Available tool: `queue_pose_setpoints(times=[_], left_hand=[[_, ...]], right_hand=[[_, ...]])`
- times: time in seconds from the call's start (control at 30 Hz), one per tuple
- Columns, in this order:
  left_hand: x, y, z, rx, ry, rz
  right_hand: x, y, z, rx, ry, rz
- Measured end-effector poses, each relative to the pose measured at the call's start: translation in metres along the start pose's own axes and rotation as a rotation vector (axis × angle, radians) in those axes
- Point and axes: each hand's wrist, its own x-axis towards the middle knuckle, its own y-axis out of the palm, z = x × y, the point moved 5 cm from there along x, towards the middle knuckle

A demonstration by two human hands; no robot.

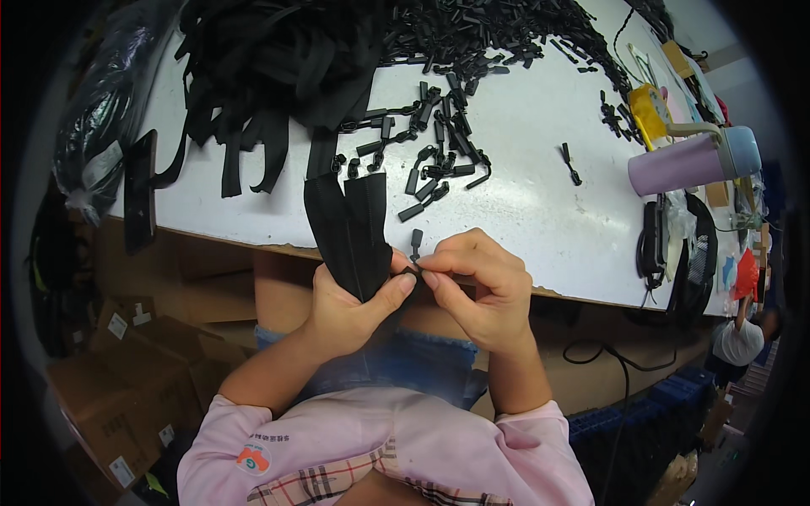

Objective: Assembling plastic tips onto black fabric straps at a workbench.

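Observation:
My left hand (pixel 344 314) is closed on a black zipper tape (pixel 348 223), whose two loose strands rise above the fingers and spread apart. Right beside it, my right hand (pixel 488 288) pinches a small black zipper slider (pixel 417 242), its pull tab sticking up. The fingertips of both hands nearly meet where slider and tape end come together; the exact contact there is hidden. Just beyond lies a loose scatter of zipper sliders (pixel 439 139) on the white table (pixel 523 202). A tangled heap of black zipper tape (pixel 278 63) fills the far left, its ends hanging toward me.
A large pile of sliders (pixel 489 34) covers the table's far side. At the right lies a lilac bottle (pixel 679 169) beside a yellow item (pixel 648 114). A dark phone-like slab (pixel 140 194) rests at the left edge. Cardboard boxes (pixel 126 396) stand below left.

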Motion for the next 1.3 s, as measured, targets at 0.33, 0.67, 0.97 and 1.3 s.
queue_pose_setpoints(times=[0.33,0.67,0.97,1.3], left_hand=[[-0.002,0.0,0.002,0.035,-0.039,-0.01],[-0.006,-0.001,-0.005,-0.029,0.049,-0.141],[-0.002,0.0,-0.009,-0.175,-0.091,0.066],[0.0,0.001,-0.013,-0.04,0.037,0.064]], right_hand=[[0.002,0.0,0.005,-0.095,-0.072,0.064],[-0.015,0.015,-0.005,0.036,0.088,-0.17],[-0.018,0.025,-0.026,0.797,0.342,0.005],[-0.02,0.026,-0.019,0.584,0.326,-0.108]])
